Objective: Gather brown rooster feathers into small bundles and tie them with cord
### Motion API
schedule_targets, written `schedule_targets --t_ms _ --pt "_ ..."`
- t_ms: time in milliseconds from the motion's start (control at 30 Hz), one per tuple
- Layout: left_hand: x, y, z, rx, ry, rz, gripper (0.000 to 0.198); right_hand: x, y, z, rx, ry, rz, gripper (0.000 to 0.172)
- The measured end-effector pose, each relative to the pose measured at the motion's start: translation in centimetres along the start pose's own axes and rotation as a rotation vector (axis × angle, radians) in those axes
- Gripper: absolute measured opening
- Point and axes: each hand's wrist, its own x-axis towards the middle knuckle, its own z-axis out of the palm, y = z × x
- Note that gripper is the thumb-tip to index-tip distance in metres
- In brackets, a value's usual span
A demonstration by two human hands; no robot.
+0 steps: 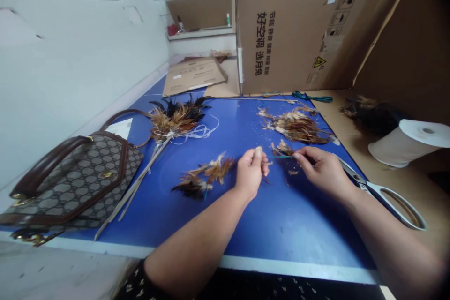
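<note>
My left hand (pixel 250 172) is closed in a pinch over the blue table (pixel 281 225), holding a small feather whose tip shows under the fingers. My right hand (pixel 321 168) is closed too, pinching a thin green thread (pixel 284 156) with a small brown feather tuft (pixel 281 148) at its end. A loose bunch of brown and black feathers (pixel 204 178) lies just left of my left hand. A larger pile of brown feathers (pixel 297 126) lies beyond my right hand.
Large scissors (pixel 383 194) lie by my right wrist. A patterned handbag (pixel 70 178) sits at the left edge, beside a feather duster on thin sticks (pixel 172 122). A white roll (pixel 408 143), a big cardboard box (pixel 298 23) and green cord (pixel 312 97) stand behind.
</note>
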Motion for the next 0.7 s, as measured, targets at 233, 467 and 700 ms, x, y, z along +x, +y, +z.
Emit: schedule_targets --t_ms 233,467,700 --pt "-1.4 1.0 0.1 0.263 0.003 0.233 0.043 -0.8 0.5 1.8 -0.043 0.117 -0.122 0.013" --pt "-1.6 -0.5 0.6 0.258 -0.19 -0.04 0.042 -1.1 -1.5 2.7 0.135 0.076 -0.218 0.009" --pt "-1.3 -0.5 0.5 0.132 -0.298 -0.156 0.049 -1.4 -1.4 1.7 0.167 -0.016 -0.234 0.024"
